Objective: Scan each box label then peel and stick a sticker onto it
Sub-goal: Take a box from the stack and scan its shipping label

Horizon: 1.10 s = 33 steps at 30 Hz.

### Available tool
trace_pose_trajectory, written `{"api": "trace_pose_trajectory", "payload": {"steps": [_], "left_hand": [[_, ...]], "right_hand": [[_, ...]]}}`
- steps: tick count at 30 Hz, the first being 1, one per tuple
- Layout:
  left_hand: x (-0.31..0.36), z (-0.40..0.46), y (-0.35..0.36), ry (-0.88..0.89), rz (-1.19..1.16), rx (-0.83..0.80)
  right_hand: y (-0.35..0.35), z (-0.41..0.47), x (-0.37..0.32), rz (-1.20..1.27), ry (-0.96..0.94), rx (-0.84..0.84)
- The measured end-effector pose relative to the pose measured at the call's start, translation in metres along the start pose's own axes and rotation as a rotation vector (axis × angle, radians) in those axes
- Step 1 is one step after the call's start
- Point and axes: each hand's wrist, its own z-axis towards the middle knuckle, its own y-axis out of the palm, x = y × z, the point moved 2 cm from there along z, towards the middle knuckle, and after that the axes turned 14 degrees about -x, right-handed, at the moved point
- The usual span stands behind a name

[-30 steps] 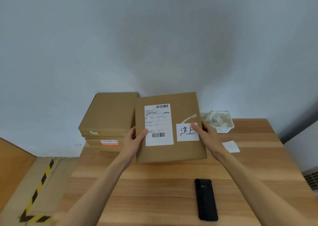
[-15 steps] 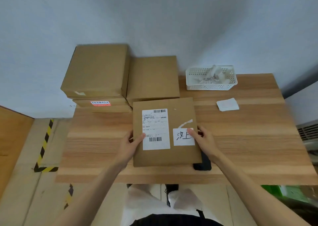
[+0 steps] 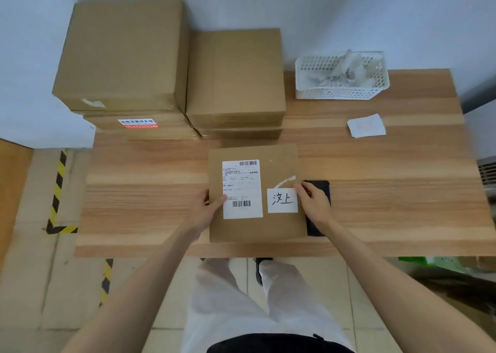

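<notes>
Gripped at both edges by left hand (image 3: pixel 206 213) and right hand (image 3: pixel 312 205), box (image 3: pixel 255 226) is held flat on table (image 3: pixel 402 191). Thumbs are pressed onto label (image 3: pixel 242 189) and sticker (image 3: pixel 282 200)

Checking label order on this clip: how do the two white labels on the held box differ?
The shipping label is taller, printed with barcodes and fine text; the handwritten sticker is smaller and carries large pen characters. The left hand thumbs the shipping label; the right hand touches the sticker's corner. Both lie flat on the box.

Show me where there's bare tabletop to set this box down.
Bare wood lies right of the black device, below the paper slip, and left of the held box. The back left is crowded with stacked boxes; the basket fills the back right.
</notes>
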Motion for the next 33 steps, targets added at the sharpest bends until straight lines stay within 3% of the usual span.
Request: {"api": "trace_pose_trajectory", "payload": {"steps": [3, 5, 9, 13, 17, 25, 33], "left_hand": [[-0.005, 0.003, -0.002, 0.007, 0.007, 0.011], [-0.005, 0.004, -0.003, 0.000, 0.019, 0.018], [-0.004, 0.005, -0.002, 0.002, 0.026, 0.019], [-0.007, 0.005, -0.003, 0.005, 0.004, 0.030], [-0.010, 0.005, -0.003, 0.012, -0.018, 0.037], [-0.013, 0.006, -0.003, 0.026, -0.052, 0.044], [-0.015, 0.009, -0.006, 0.025, -0.055, 0.041]], "right_hand": [[-0.015, 0.001, 0.013, -0.158, 0.041, 0.189], [-0.025, 0.000, 0.026, -0.401, 0.191, 0.234], [-0.025, -0.002, 0.041, -0.802, 0.399, 0.225], [-0.009, 0.000, 0.049, -0.918, 0.379, 0.253], [0.000, 0.003, 0.049, -1.028, 0.450, 0.168], [0.002, 0.010, 0.055, -1.060, 0.460, 0.165], [-0.021, 0.004, 0.027, -0.576, 0.357, 0.253]]}}
